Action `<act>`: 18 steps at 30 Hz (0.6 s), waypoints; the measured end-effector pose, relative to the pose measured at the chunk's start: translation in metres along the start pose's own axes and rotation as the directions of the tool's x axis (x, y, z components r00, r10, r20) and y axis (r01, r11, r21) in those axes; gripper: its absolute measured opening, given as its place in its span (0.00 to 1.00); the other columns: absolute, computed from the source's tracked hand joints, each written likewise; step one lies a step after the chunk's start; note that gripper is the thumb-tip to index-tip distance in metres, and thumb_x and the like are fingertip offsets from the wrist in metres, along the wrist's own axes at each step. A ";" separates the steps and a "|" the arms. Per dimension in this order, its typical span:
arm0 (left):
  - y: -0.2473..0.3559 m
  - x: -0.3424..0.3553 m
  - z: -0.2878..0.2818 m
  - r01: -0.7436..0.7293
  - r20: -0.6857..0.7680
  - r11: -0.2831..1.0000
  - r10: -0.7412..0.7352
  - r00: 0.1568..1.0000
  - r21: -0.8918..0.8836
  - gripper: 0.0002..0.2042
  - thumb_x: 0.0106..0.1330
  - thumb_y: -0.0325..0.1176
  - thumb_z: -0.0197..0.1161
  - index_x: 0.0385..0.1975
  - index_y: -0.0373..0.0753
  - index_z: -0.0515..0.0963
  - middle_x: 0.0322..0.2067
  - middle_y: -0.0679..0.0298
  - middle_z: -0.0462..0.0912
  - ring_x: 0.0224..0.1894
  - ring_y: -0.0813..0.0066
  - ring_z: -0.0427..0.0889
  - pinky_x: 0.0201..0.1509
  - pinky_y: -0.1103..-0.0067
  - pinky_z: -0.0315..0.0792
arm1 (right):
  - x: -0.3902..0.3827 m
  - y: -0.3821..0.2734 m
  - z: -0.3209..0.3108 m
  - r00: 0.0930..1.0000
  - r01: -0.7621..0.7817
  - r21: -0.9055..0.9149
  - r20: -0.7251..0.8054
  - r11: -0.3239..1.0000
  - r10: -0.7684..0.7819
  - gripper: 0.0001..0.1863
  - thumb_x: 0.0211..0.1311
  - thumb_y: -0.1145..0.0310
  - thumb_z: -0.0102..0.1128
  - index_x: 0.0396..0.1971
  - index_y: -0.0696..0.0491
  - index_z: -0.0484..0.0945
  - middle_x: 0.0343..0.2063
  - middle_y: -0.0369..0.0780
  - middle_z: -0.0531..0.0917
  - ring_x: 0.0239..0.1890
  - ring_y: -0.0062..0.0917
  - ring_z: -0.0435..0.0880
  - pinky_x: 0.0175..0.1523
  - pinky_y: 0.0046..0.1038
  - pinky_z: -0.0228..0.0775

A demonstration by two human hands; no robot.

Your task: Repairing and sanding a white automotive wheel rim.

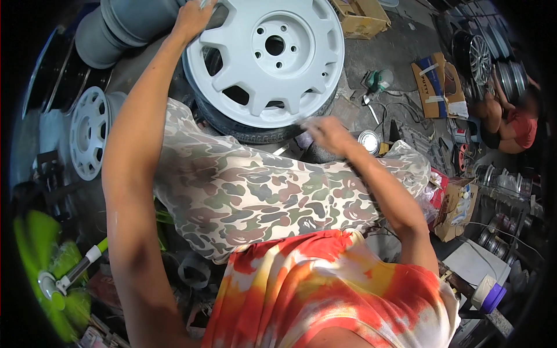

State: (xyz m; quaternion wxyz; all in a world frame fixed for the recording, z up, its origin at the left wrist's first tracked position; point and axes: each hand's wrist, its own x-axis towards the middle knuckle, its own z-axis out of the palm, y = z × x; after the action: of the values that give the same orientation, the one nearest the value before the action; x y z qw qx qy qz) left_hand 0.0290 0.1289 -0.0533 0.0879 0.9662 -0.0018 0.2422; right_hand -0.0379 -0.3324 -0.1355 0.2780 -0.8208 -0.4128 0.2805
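A pale grey multi-spoke wheel rim (301, 55) lies face up on a black tire (255, 133) in front of my legs, clad in camouflage trousers. My left hand (194, 20) grips the rim's upper-left edge, its fingertips partly cut off by the picture's top. Just off the rim's lower-right edge, my right hand (328, 133) has curled fingers, slightly blurred, around something greyish that I cannot make out. Below that hand sit a round metal can (369, 142) and a dark object partly hidden by it.
Stacked rims (96, 40) and a standing pale rim (87, 133) are left, above a green fan (55, 296). Cardboard boxes (435, 75), a green power tool (377, 81) and cables lie right. Another person (516, 127) in red crouches beside more rims at the far right.
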 end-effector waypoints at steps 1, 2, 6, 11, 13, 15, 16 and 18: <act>-0.003 0.001 0.001 0.028 0.006 0.999 -0.028 1.000 -0.026 0.13 0.75 0.36 0.52 0.43 0.32 0.78 0.36 0.39 0.83 0.41 0.37 0.83 0.42 0.55 0.75 | -0.005 0.019 -0.008 0.965 0.147 -0.087 -0.208 0.985 -0.162 0.17 0.73 0.63 0.55 0.56 0.51 0.82 0.46 0.49 0.87 0.44 0.44 0.87 0.51 0.42 0.79; -0.005 0.002 0.002 0.052 0.012 0.997 -0.052 0.999 -0.053 0.13 0.75 0.36 0.52 0.44 0.32 0.78 0.36 0.39 0.83 0.41 0.37 0.83 0.41 0.54 0.75 | -0.004 0.034 -0.016 0.965 0.148 -0.086 -0.208 0.985 -0.163 0.17 0.73 0.63 0.55 0.56 0.51 0.82 0.46 0.49 0.87 0.44 0.44 0.87 0.51 0.42 0.79; -0.005 0.003 0.003 0.022 -0.004 0.999 -0.022 1.000 -0.044 0.15 0.76 0.37 0.51 0.43 0.31 0.79 0.36 0.39 0.83 0.42 0.37 0.83 0.42 0.54 0.75 | 0.005 0.060 -0.002 0.959 -0.022 -0.411 -0.266 0.912 -0.097 0.28 0.64 0.72 0.58 0.66 0.50 0.72 0.46 0.50 0.85 0.42 0.46 0.87 0.47 0.44 0.81; -0.004 -0.007 -0.001 0.111 0.008 0.992 -0.110 0.994 -0.064 0.17 0.78 0.39 0.48 0.44 0.32 0.80 0.37 0.39 0.83 0.43 0.36 0.82 0.45 0.53 0.73 | -0.003 0.024 0.036 0.958 0.096 -0.367 -0.220 0.925 -0.186 0.39 0.57 0.80 0.58 0.72 0.44 0.65 0.45 0.52 0.86 0.38 0.49 0.87 0.42 0.44 0.81; 0.000 -0.006 -0.006 0.118 0.020 0.988 -0.117 0.993 -0.098 0.17 0.78 0.39 0.48 0.44 0.33 0.79 0.37 0.39 0.83 0.43 0.36 0.82 0.45 0.53 0.73 | -0.002 0.037 0.009 0.980 -0.018 -0.400 -0.190 0.916 -0.064 0.38 0.58 0.79 0.58 0.71 0.44 0.66 0.46 0.51 0.86 0.38 0.48 0.87 0.42 0.44 0.81; 0.003 -0.006 -0.007 0.136 0.033 0.982 -0.132 0.991 -0.130 0.17 0.78 0.39 0.48 0.44 0.33 0.79 0.37 0.39 0.83 0.43 0.37 0.82 0.45 0.53 0.73 | 0.005 0.038 -0.011 0.982 -0.129 -0.483 -0.183 0.866 0.044 0.36 0.58 0.75 0.59 0.70 0.46 0.68 0.42 0.47 0.87 0.34 0.44 0.88 0.42 0.45 0.82; 0.004 -0.003 -0.006 0.076 0.027 0.995 -0.074 0.997 -0.068 0.16 0.78 0.39 0.48 0.43 0.33 0.79 0.37 0.39 0.83 0.43 0.37 0.82 0.45 0.53 0.73 | 0.007 0.038 -0.002 0.982 -0.127 -0.486 -0.183 0.865 0.041 0.36 0.58 0.75 0.59 0.70 0.46 0.68 0.42 0.47 0.87 0.34 0.44 0.88 0.42 0.45 0.82; 0.003 -0.001 -0.005 0.019 0.019 1.000 -0.019 1.000 -0.002 0.16 0.77 0.39 0.49 0.42 0.32 0.79 0.37 0.39 0.83 0.43 0.37 0.82 0.44 0.53 0.73 | 0.009 0.032 0.032 0.989 -0.006 -0.476 -0.134 0.879 -0.066 0.34 0.60 0.75 0.56 0.70 0.43 0.69 0.38 0.48 0.87 0.33 0.46 0.88 0.40 0.44 0.81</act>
State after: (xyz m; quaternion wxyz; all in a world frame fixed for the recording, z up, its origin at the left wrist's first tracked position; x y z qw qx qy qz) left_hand 0.0260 0.1265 -0.0488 0.0912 0.9684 0.0065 0.2320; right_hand -0.0385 -0.3341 -0.1819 0.1020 -0.8757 -0.4600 0.1053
